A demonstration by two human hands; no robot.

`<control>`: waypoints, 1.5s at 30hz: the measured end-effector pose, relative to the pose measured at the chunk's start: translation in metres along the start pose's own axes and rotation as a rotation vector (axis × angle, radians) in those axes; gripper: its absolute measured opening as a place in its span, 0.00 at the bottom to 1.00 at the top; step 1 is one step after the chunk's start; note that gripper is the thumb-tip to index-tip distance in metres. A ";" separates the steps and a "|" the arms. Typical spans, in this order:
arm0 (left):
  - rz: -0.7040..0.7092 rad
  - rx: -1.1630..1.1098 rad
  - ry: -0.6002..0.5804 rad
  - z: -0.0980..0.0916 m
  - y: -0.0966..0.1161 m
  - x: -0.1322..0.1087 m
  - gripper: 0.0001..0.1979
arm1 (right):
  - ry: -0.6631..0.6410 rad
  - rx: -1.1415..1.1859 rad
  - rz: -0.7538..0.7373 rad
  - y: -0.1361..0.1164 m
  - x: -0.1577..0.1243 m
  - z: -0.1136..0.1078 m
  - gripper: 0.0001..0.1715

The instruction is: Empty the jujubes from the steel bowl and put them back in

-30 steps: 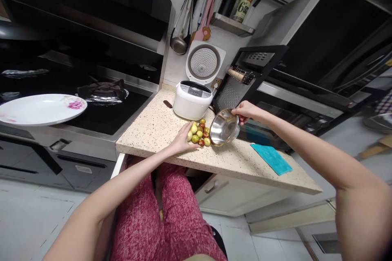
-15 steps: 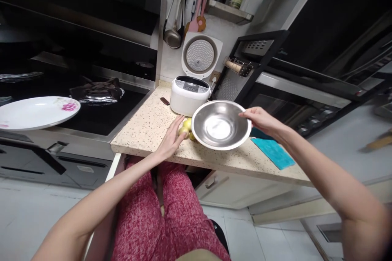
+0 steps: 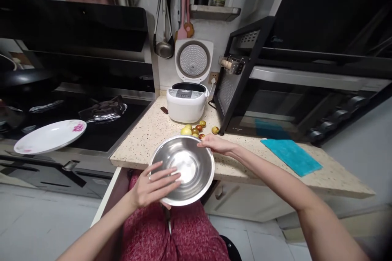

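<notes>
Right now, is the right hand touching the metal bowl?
Touching. The head view shows it plainly: the right hand grips the metal bowl at the rim, on the upper right side in the picture.

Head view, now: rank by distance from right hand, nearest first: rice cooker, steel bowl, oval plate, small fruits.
1. Steel bowl: its rim is in the right hand.
2. Small fruits: just beyond the bowl.
3. Rice cooker: behind the fruits, lid up.
4. Oval plate: far left.
</notes>
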State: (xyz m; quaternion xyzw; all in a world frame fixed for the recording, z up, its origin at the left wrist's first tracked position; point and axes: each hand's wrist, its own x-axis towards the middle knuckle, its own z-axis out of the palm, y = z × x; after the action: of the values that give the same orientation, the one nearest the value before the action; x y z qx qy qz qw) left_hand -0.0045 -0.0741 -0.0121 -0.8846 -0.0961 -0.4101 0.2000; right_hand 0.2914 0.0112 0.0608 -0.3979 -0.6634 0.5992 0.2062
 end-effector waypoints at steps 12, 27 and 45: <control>-0.030 -0.043 -0.235 -0.022 0.023 0.005 0.23 | -0.123 0.039 -0.032 0.008 0.029 0.008 0.34; -0.122 -0.025 -0.210 -0.016 0.022 -0.002 0.24 | -0.084 -0.065 -0.070 0.007 0.028 -0.021 0.30; -0.089 -0.047 -0.162 -0.008 0.022 0.003 0.22 | 0.249 -1.131 -0.219 0.031 -0.056 -0.009 0.06</control>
State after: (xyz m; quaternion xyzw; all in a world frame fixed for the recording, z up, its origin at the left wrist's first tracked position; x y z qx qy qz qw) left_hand -0.0005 -0.0971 -0.0109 -0.9142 -0.1414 -0.3479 0.1526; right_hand 0.3402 -0.0279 0.0447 -0.4426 -0.8880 0.0764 0.0992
